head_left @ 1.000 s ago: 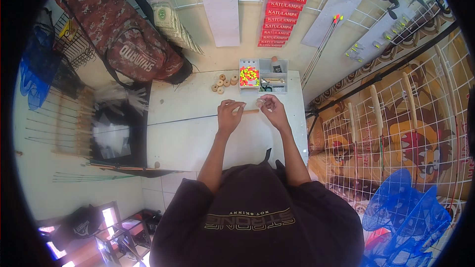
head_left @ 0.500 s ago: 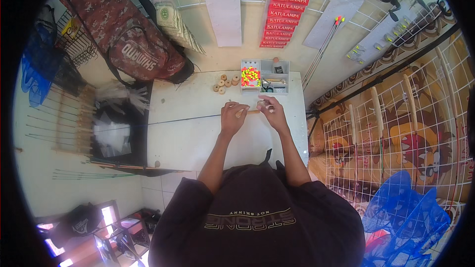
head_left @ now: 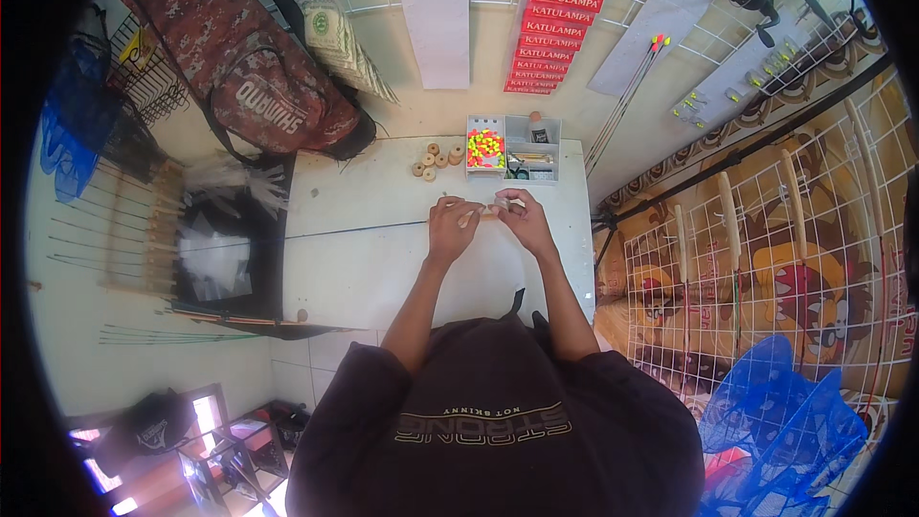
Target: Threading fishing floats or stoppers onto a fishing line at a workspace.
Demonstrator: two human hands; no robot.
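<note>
A thin dark blue fishing rod (head_left: 354, 229) runs leftward from my left hand (head_left: 453, 227) across the white table. That hand is closed round the rod's thick end, where a pale tan handle shows partly between the hands. My right hand (head_left: 524, 220) is right beside it, thumb and fingers pinched together over the handle's end. Something small and pale lies at the right fingertips, too small to name. Beyond the hands stands a grey compartment box (head_left: 532, 175) with bright yellow and orange floats (head_left: 486, 148). Several round wooden pieces (head_left: 431, 161) sit left of the box.
A camouflage rod bag (head_left: 258, 86) leans at the far left of the white table (head_left: 364, 278). Clear plastic bags (head_left: 215, 254) lie on a dark surface at left. Red bait packets (head_left: 560, 24) hang on the wall; blue nets (head_left: 780, 431) stand at lower right.
My right hand has shifted slightly left, closer to my left hand, and its fingers have drawn together. The left hand and the rod stay nearly in place.
</note>
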